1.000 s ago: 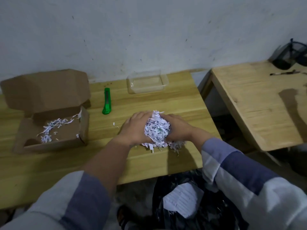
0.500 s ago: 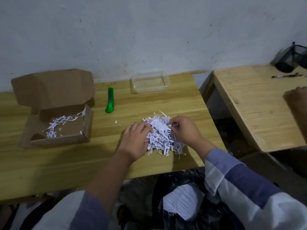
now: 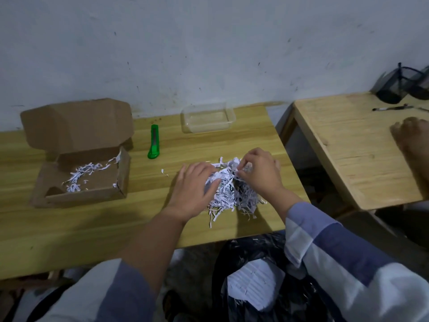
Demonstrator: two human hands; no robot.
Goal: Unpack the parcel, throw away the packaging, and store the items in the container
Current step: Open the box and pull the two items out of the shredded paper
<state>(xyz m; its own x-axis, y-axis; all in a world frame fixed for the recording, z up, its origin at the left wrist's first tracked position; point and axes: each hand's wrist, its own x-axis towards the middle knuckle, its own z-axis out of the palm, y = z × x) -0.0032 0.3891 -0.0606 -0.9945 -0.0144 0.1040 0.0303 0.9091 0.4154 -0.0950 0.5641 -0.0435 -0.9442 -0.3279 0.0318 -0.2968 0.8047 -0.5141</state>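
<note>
A pile of white shredded paper (image 3: pixel 228 194) lies on the wooden table (image 3: pixel 209 147) near its front right corner. My left hand (image 3: pixel 195 189) rests flat on the pile's left side, fingers apart. My right hand (image 3: pixel 260 175) is on the pile's right side, its fingertips pinched on shreds; something small and pale shows between them, too unclear to name. The open cardboard parcel box (image 3: pixel 86 198) sits at the left with a few shreds inside. The clear plastic container (image 3: pixel 229 117) stands at the back by the wall and looks empty.
A green utility knife (image 3: pixel 153 142) lies between box and container. A black trash bag (image 3: pixel 290 303) with white paper (image 3: pixel 253 289) in it hangs open below the table's front edge. A second table (image 3: pixel 348 147) at right holds a pen (image 3: pixel 390 108), mesh holders (image 3: pixel 399 87) and another person's hand (image 3: pixel 413 140).
Both hands held the shredded paper bunched up between them; they set it on the table and it spread out. My right hand now pinches into the pile.
</note>
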